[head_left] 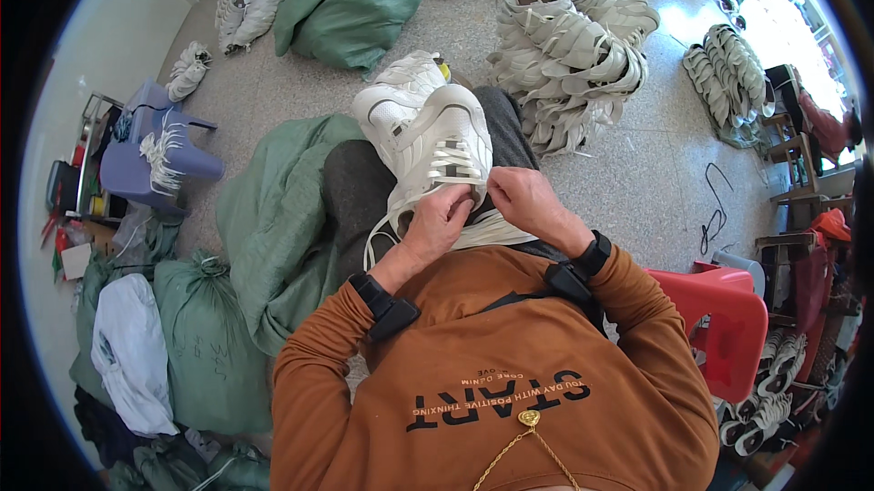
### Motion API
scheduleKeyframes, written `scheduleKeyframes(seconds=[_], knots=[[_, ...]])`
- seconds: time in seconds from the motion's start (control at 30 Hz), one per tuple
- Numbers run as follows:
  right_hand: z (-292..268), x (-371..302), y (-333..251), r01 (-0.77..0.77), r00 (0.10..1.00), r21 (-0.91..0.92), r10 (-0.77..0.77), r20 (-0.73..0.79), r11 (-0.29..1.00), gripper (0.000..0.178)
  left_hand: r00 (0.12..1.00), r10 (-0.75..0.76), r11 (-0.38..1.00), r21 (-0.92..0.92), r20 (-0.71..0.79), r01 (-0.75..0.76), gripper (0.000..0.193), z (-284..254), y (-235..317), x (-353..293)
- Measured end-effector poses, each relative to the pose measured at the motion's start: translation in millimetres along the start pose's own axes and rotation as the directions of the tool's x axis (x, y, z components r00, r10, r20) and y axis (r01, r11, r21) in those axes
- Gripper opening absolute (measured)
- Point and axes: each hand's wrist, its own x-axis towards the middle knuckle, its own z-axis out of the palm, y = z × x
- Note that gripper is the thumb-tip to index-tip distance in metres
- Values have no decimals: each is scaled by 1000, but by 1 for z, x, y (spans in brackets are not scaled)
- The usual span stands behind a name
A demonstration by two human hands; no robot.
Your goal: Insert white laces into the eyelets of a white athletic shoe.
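Observation:
A white sneaker (458,127) rests on my lap, toe pointing away, its white laces (452,163) crossed through the eyelets. My left hand (434,225) is closed at the shoe's ankle opening, thumb and fingers pinching its edge. A loose lace end (375,238) loops out to the left of that hand. My right hand (533,207) is closed in a pinch just right of the opening; what its fingertips hold is hidden. Beyond and left of this shoe lies another white sneaker (382,109). A bundle of white laces (492,232) lies across my lap below my hands.
Tall stacks of white shoe uppers (569,54) stand ahead to the right. Green sacks (350,13) lie ahead, and a green cloth sack (273,209) lies at my left. A purple stool (159,154) with laces stands left, a red stool (719,323) right.

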Motion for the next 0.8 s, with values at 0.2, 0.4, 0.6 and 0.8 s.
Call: scheduleKeyframes(seconds=[0.2, 0.4, 0.6, 0.8], knots=[[3, 10, -6, 82, 996, 4, -82, 31, 997, 8, 996, 89, 995, 52, -32, -87, 17, 0, 1, 2], [10, -9, 8, -231, 968, 461, 250, 20, 857, 6, 998, -42, 994, -103, -49, 37, 17, 6, 1, 2], [14, -5, 5, -179, 983, 463, 175, 52, 868, 12, 995, -44, 997, -71, -88, 38, 14, 11, -4, 6], [14, -4, -1, -41, 999, 192, 41, 7, 981, 28, 994, 66, 995, 78, -92, -59, 11, 4, -6, 8]])
